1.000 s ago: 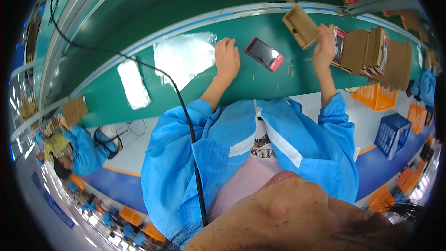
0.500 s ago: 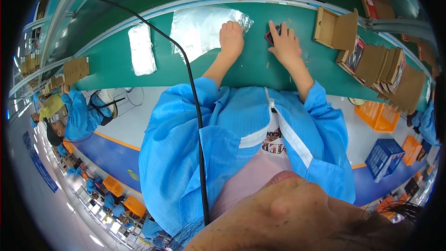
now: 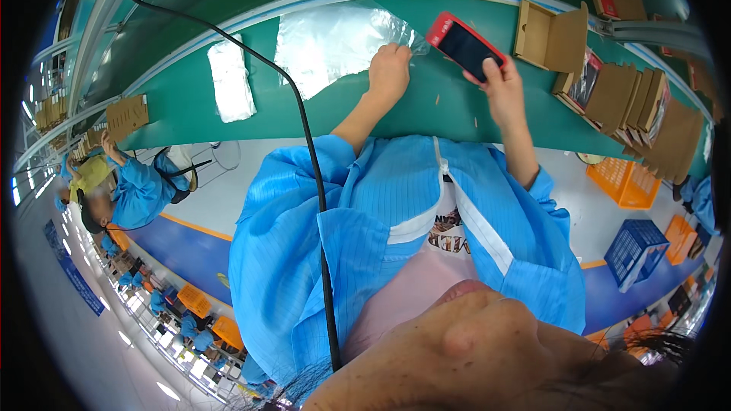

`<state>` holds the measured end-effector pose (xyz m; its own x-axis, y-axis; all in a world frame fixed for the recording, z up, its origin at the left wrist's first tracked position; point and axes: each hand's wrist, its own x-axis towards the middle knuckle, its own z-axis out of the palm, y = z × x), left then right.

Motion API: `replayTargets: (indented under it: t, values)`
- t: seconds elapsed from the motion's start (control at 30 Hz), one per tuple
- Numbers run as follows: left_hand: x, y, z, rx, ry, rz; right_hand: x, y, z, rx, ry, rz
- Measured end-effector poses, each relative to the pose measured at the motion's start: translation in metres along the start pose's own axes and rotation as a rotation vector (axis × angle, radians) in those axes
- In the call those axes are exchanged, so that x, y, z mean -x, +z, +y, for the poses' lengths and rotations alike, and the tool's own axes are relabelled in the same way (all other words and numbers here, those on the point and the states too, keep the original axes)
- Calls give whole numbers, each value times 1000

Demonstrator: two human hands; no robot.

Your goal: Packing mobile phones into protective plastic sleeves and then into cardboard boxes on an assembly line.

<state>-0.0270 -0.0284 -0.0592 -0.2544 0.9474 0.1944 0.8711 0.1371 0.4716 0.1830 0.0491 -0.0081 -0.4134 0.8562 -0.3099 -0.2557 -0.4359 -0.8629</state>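
Note:
My right hand (image 3: 504, 91) grips a red handheld device (image 3: 466, 44) with a dark screen by its near right end. The device is tilted, screen up, its far left end close to the bag's edge. My left hand (image 3: 389, 74) is closed, fingers curled at the right edge of a clear plastic bag (image 3: 316, 46) spread on the green table; the fingertips are partly hidden, but they appear to pinch it. To the left lies a stack of folded clear bags (image 3: 231, 80).
An open brown cardboard box (image 3: 535, 33) stands at the right, beside a row of upright boxes (image 3: 628, 103). Small scraps dot the green table (image 3: 304, 118). A black cable (image 3: 308, 133) hangs across the view. Orange (image 3: 620, 183) and blue crates (image 3: 636, 247) sit on the floor. Another person (image 3: 141, 186) works at far left.
My right hand has lifted the device from the table and turned it so its red face and screen show. My left hand has shifted slightly right and nearer, and the bag's right edge extends farther right.

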Motion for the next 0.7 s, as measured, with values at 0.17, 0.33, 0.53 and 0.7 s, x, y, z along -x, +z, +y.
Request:
replayTargets:
  t: [0.17, 0.33, 0.53, 0.7]
  values:
    - [-9, 11, -12, 163, -230, -33, 16, 19, 55, 796, -358, 64]
    - [-17, -4, -3, 91, -242, 114, 27, 22, 35, 1423, -721, -12]
    - [-14, -28, 21, -86, 344, 181, 16, 33, 16, 365, 420, -118]
    - [-17, -49, 64, 54, 466, 119, 37, 32, 14, 19, 240, -44]
